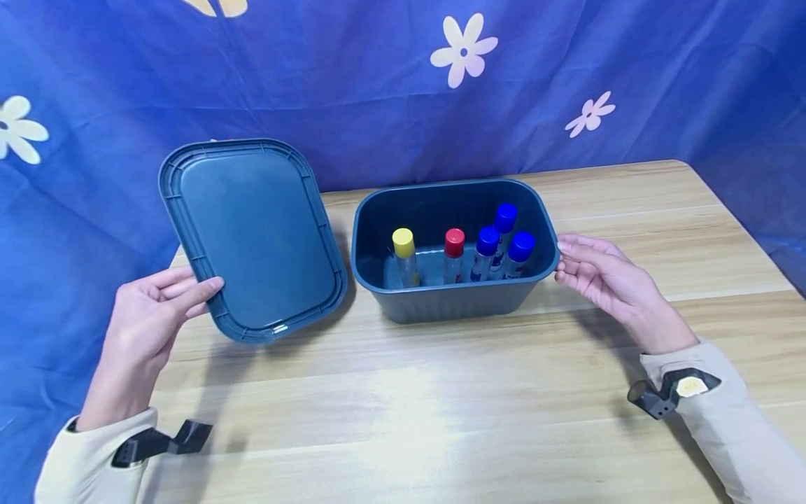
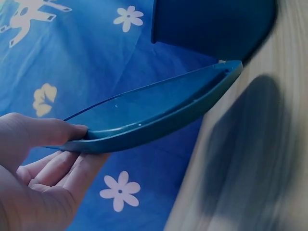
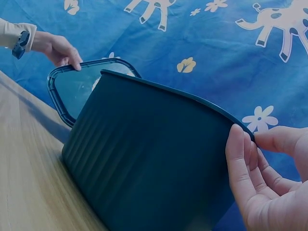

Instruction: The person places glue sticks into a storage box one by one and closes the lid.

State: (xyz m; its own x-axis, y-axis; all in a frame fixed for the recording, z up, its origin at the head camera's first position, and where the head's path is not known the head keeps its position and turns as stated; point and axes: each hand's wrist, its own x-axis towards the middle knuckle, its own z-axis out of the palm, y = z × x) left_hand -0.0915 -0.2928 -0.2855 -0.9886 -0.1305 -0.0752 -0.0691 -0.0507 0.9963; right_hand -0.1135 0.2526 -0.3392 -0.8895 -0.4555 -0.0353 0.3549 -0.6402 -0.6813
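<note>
My left hand [image 1: 154, 304] pinches the edge of a dark teal lid [image 1: 258, 231], thumb on its ridged inner face and fingers behind. The lid is tilted up above the table, left of a matching deep bin [image 1: 450, 301]. At the bin's right end, my right hand [image 1: 604, 276] pinches the rim between thumb and fingers, as the right wrist view also shows. Inside the bin stand several clear tubes: one with a yellow cap [image 1: 404, 242], one with a red cap [image 1: 454, 242], and several with blue caps [image 1: 488, 241] toward the right. Their lower ends are partly hidden by the front wall.
The bin stands on a light wooden table [image 1: 403, 420], near its back edge. Behind hangs a blue curtain [image 1: 352, 91] with pale flowers. Each sleeve carries a black wrist camera, one on the left [image 1: 160, 444] and one on the right [image 1: 670, 392].
</note>
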